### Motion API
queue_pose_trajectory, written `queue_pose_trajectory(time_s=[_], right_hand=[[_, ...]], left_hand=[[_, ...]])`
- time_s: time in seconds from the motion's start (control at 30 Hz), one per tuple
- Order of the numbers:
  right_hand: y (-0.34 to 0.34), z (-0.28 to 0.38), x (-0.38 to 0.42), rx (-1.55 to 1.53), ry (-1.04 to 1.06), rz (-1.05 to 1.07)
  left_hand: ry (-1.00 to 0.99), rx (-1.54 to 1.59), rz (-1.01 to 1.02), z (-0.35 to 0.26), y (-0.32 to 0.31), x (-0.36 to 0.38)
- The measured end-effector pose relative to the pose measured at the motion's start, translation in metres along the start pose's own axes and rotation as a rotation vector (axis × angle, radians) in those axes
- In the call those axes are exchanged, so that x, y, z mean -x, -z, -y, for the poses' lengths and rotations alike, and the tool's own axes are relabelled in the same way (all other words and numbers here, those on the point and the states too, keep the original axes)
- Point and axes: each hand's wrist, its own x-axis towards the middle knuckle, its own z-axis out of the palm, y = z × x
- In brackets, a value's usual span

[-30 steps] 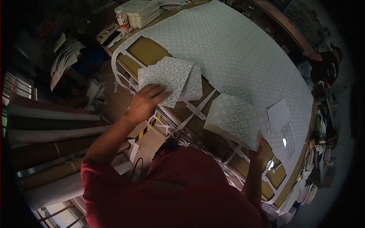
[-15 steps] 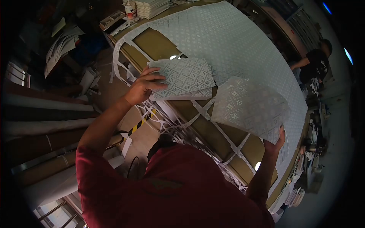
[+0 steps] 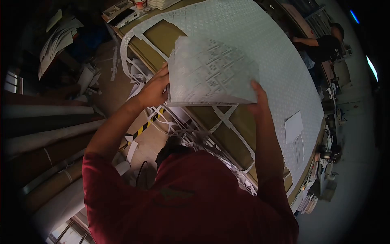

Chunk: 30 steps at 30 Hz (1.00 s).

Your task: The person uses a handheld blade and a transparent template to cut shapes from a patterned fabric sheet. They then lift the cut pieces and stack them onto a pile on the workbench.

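Note:
My left hand (image 3: 156, 87) grips the left edge of a stack of pale patterned sheets (image 3: 211, 73), its fingers partly hidden by the sheets. At the right end of the same sheets is my right hand (image 3: 259, 97), its thumb side showing and its other fingers out of sight underneath. The sheets are raised above the table and a little blurred. Beneath them lies a large patterned sheet (image 3: 280, 69) with cut-out openings along its near edge, where the brown tabletop (image 3: 207, 122) shows through.
Thin cut strips (image 3: 162, 118) hang off the near table edge. A small white card (image 3: 293, 127) lies on the large sheet at right. Fabric rolls (image 3: 53, 134) are at left. A person in dark clothing (image 3: 327, 46) is at the far right.
My right hand has moved left with its sheet, which now lies together with the left hand's sheets. The white card has come into sight. The other person's arm has shifted.

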Motion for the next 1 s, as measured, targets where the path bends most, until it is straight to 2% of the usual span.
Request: queue_pose_trajectory(time_s=[0.03, 0.1, 0.2, 0.27, 0.33, 0.37, 0.43, 0.47, 0.53, 0.67, 0.73, 0.8, 0.87, 0.9, 1.0], right_hand=[[-0.007, -0.007, -0.004, 0.175, -0.095, -0.119], [-0.014, -0.001, -0.009, 0.197, -0.116, -0.038], [0.001, -0.001, -0.011, 0.171, -0.155, 0.039], [0.014, -0.002, -0.022, 0.144, -0.172, 0.055], [0.021, -0.004, -0.022, 0.099, -0.219, 0.111], [0.023, -0.006, -0.022, 0.103, -0.221, 0.112], [0.011, -0.003, -0.019, 0.119, -0.223, 0.161], [0.005, -0.003, -0.016, 0.123, -0.223, 0.162], [-0.014, -0.003, -0.01, 0.234, -0.124, 0.104], [-0.025, -0.004, 0.003, 0.292, -0.057, 0.068], [-0.031, -0.003, 0.008, 0.469, 0.01, -0.052], [-0.032, -0.014, 0.007, 0.373, 0.008, -0.057], [-0.028, -0.014, 0.007, 0.275, -0.001, -0.069], [-0.028, -0.011, 0.007, 0.273, -0.038, -0.027], [-0.031, -0.001, 0.01, 0.285, -0.079, 0.034]], left_hand=[[0.009, 0.0, -0.009, -0.001, -0.001, 0.002], [0.144, 0.019, -0.085, -0.003, -0.002, 0.01], [0.214, 0.186, -0.151, 0.006, -0.009, 0.027], [0.21, 0.137, -0.193, 0.012, -0.015, 0.033], [0.295, 0.417, -0.303, 0.02, -0.027, 0.041], [0.296, 0.419, -0.306, 0.026, -0.032, 0.042], [0.331, 0.362, -0.443, 0.031, -0.036, 0.035], [0.329, 0.363, -0.447, 0.032, -0.041, 0.031], [0.445, 0.487, -0.73, 0.025, -0.045, 0.014], [0.453, 0.626, -0.772, 0.029, -0.043, -0.015], [0.518, 0.934, -0.551, 0.035, -0.042, -0.022], [0.542, 0.956, -0.579, 0.029, -0.046, -0.027], [0.674, 1.231, -0.645, 0.021, -0.044, -0.029], [0.699, 1.251, -0.645, 0.023, -0.045, -0.028], [0.639, 1.273, -0.714, 0.024, -0.047, -0.027]])
